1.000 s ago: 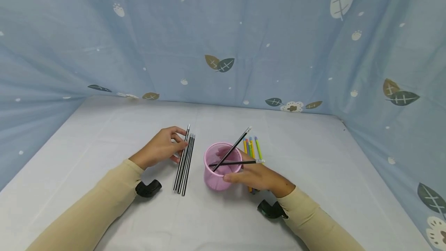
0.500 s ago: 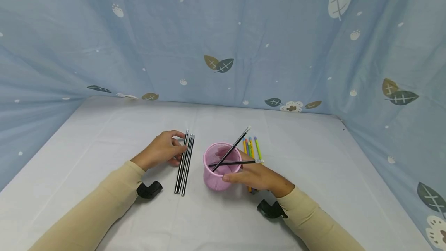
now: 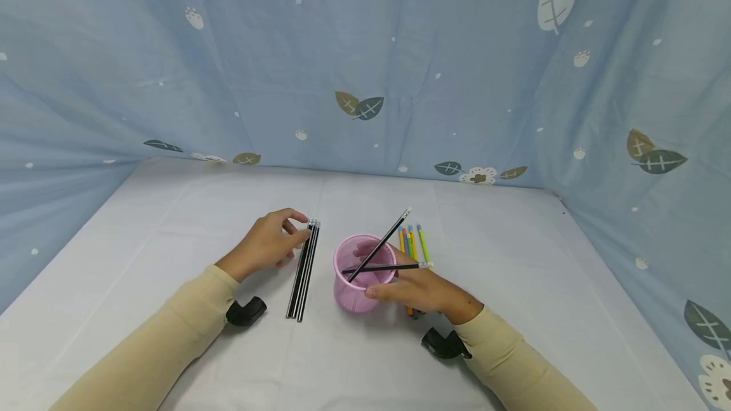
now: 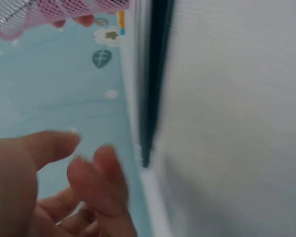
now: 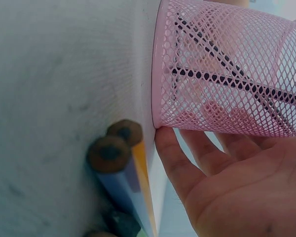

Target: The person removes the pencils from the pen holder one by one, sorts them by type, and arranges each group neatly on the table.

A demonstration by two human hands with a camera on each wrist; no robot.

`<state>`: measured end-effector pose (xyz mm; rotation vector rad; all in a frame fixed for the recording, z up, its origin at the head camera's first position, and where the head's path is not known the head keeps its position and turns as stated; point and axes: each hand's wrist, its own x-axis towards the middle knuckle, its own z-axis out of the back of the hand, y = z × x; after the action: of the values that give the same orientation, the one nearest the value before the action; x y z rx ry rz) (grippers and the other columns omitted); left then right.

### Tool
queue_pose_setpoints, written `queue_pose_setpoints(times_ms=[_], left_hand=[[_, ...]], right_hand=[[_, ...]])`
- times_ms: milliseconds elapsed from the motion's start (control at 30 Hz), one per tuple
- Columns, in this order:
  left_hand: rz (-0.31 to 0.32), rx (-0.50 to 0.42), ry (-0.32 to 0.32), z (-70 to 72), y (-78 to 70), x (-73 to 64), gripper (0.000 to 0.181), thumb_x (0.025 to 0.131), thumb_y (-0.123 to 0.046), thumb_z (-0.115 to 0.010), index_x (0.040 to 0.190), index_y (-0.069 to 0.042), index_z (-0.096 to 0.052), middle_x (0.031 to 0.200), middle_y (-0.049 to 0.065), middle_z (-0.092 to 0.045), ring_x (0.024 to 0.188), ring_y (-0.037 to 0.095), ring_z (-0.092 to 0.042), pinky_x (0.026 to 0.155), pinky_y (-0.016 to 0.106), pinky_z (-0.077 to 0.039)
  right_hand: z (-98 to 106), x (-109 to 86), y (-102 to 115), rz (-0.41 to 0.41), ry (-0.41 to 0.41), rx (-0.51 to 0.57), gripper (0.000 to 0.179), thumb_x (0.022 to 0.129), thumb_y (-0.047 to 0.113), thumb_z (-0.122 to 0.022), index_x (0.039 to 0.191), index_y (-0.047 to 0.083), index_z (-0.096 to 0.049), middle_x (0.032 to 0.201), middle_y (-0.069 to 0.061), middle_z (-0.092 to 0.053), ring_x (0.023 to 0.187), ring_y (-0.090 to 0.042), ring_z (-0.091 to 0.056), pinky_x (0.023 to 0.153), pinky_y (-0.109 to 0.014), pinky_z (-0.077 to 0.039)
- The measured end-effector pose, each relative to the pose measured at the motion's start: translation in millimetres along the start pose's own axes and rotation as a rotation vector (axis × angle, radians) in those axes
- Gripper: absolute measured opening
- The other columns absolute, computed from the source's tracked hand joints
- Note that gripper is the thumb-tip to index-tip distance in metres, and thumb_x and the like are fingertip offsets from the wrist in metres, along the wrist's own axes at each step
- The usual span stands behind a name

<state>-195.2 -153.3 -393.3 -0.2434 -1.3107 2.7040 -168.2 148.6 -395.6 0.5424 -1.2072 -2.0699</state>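
Several black pencils (image 3: 302, 271) with silver ends lie side by side on the white cloth, left of a pink mesh pencil cup (image 3: 349, 293). My left hand (image 3: 267, 241) is at their far ends, thumb and fingers apart; in the left wrist view nothing sits between its fingers (image 4: 93, 182), and the pencils (image 4: 155, 84) are blurred. Whether a fingertip touches a pencil I cannot tell. My right hand (image 3: 425, 287) holds the upright cup from the right, thumb on the near side and fingers round the far side. Two black pencils (image 3: 391, 233) lean crossed inside it.
Right of the cup, coloured pencils lie on the cloth, partly under my right hand: a green one (image 3: 423, 243) and yellow ones (image 3: 414, 246) among them. A blue patterned curtain (image 3: 365, 49) borders the white-covered table (image 3: 502, 240) at the back and sides.
The leftmost black pencil has come down and right, against the others. My left hand held it before and now has its fingers free of it. My right hand and the cup stay put.
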Motion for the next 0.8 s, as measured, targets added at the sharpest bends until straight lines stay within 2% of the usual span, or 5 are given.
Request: queue_pose_setpoints(times_ms=[167,300,400,533,800], left_hand=[[-0.144,0.017,-0.122,0.0,-24.4,-8.7,0.028,0.101,-0.029,-0.058,0.126,-0.015,-0.063,0.108,0.010,-0.067,0.082,0.023,-0.067,0.063,0.030,-0.056],[-0.259,0.004,-0.164,-6.4,-49.1,-15.2,0.022,0.102,-0.029,-0.058,0.121,-0.020,-0.065,0.099,0.001,-0.069,0.088,0.019,-0.064,0.074,0.031,-0.053],[-0.335,-0.015,-0.159,-15.4,-63.5,-18.0,0.022,0.102,-0.030,-0.059,0.119,-0.020,-0.065,0.096,-0.003,-0.069,0.089,0.014,-0.063,0.081,0.035,-0.052],[-0.400,-0.032,-0.143,-27.6,-77.8,-19.5,0.022,0.100,-0.029,-0.062,0.119,-0.019,-0.066,0.097,-0.005,-0.068,0.094,0.012,-0.063,0.089,0.041,-0.050],[-0.442,-0.034,-0.097,-49.7,-89.4,-14.5,0.024,0.097,-0.027,-0.067,0.119,-0.019,-0.066,0.105,-0.005,-0.068,0.102,0.012,-0.061,0.094,0.047,-0.051]], right_hand=[[0,-0.7,0,-0.008,0.014,-0.002,0.064,0.094,0.037,-0.067,0.148,0.015,-0.039,0.146,-0.003,-0.045,0.134,-0.018,-0.042,0.112,-0.045,-0.040],[0,0.0,-1,-0.001,0.015,0.003,0.063,0.095,0.037,-0.067,0.148,0.016,-0.039,0.146,-0.003,-0.045,0.134,-0.018,-0.041,0.112,-0.045,-0.039],[0,0.2,-1,0.002,0.018,0.005,0.061,0.096,0.036,-0.066,0.147,0.015,-0.040,0.147,-0.003,-0.043,0.135,-0.019,-0.040,0.113,-0.046,-0.038],[0,-0.8,0,-0.006,0.018,-0.013,0.060,0.096,0.038,-0.065,0.147,0.015,-0.043,0.148,-0.002,-0.042,0.136,-0.019,-0.039,0.112,-0.047,-0.038],[0,0.4,-1,0.050,0.029,-0.011,0.058,0.098,0.029,-0.063,0.150,0.016,-0.039,0.153,0.000,-0.039,0.141,-0.019,-0.038,0.115,-0.039,-0.038]])
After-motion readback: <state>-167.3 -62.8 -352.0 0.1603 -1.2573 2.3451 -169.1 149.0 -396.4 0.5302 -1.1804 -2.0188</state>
